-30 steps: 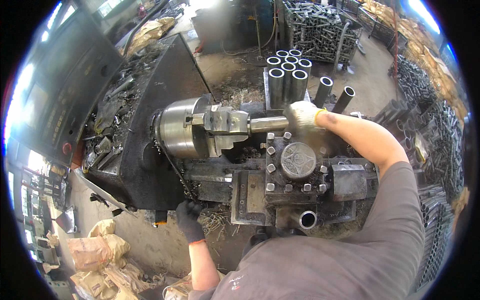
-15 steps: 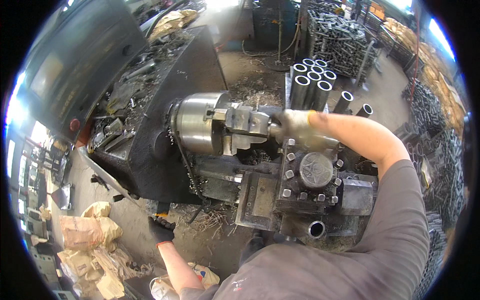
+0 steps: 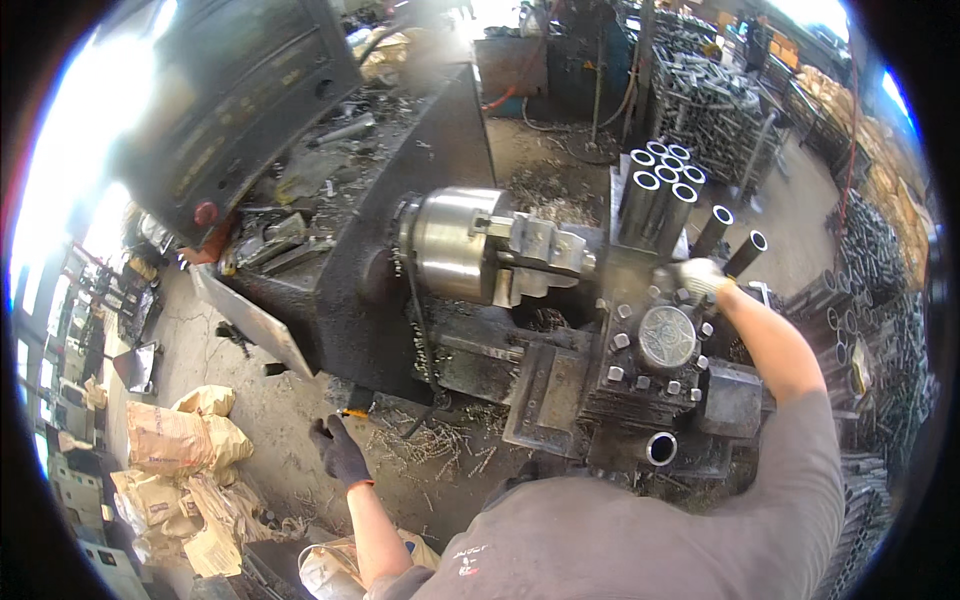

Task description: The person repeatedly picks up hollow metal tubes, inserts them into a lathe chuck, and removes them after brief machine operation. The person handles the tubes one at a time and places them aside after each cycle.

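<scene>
My left hand (image 3: 343, 453), in a dark glove with a red cuff, is open below the lathe's bed, its fingers apart and nothing seen in them. Nearest to it is a small orange-yellow part (image 3: 355, 412) at the machine's base. In a pale glove, my right hand (image 3: 703, 275) is behind the square tool post (image 3: 667, 338); its fingers are blurred, and whether they hold anything is unclear. To its left, a greyish smeared shape (image 3: 632, 274) lies between tool post and chuck. The shiny lathe chuck (image 3: 455, 245) has stepped jaws (image 3: 547, 245).
Steel tubes (image 3: 655, 205) stand upright in a cluster behind the tool post, two more (image 3: 712, 230) beside them. One short tube (image 3: 661, 449) stands on the near side. Curled metal chips (image 3: 440, 450) litter the floor. Paper sacks (image 3: 185, 440) lie at left, metal-part bins (image 3: 715, 100) at back.
My right hand has moved away from the chuck jaws, to the right behind the tool post. My left hand has drawn slightly back from the machine's base. The whole view has shifted.
</scene>
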